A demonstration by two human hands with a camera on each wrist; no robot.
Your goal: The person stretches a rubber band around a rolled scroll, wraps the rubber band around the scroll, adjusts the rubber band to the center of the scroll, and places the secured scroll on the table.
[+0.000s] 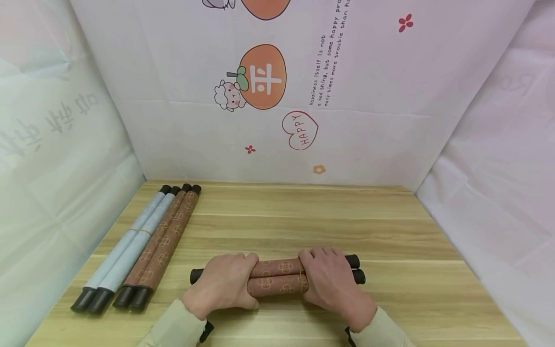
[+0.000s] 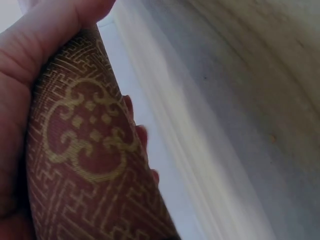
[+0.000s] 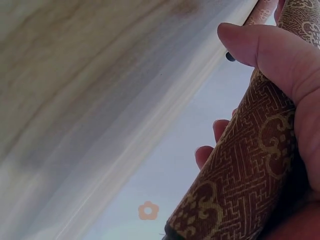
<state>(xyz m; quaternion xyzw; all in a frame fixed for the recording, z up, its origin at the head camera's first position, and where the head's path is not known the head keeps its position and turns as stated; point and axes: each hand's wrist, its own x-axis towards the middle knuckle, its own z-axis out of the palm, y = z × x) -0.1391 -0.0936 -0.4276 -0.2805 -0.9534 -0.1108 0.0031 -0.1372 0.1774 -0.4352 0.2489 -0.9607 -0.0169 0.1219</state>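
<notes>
Two brown rolled scrolls (image 1: 277,278) with gold motifs lie side by side, crosswise in front of me, their black end knobs sticking out past both hands. My left hand (image 1: 223,282) grips the pair near its left end. Around the right part, my right hand (image 1: 331,279) holds them, beside a thin band (image 1: 301,277). In the left wrist view, thumb and fingers wrap the patterned brown scroll (image 2: 90,135). The right wrist view has the thumb lying over the scroll (image 3: 250,155), with fingertips (image 3: 204,156) showing on its far side.
At the table's left, two pale blue scrolls (image 1: 125,246) bound with a thin band lie slanted beside two more brown scrolls (image 1: 166,236), all with black ends. White printed cloth (image 1: 368,135) walls the wooden table (image 1: 390,231) at the back and both sides.
</notes>
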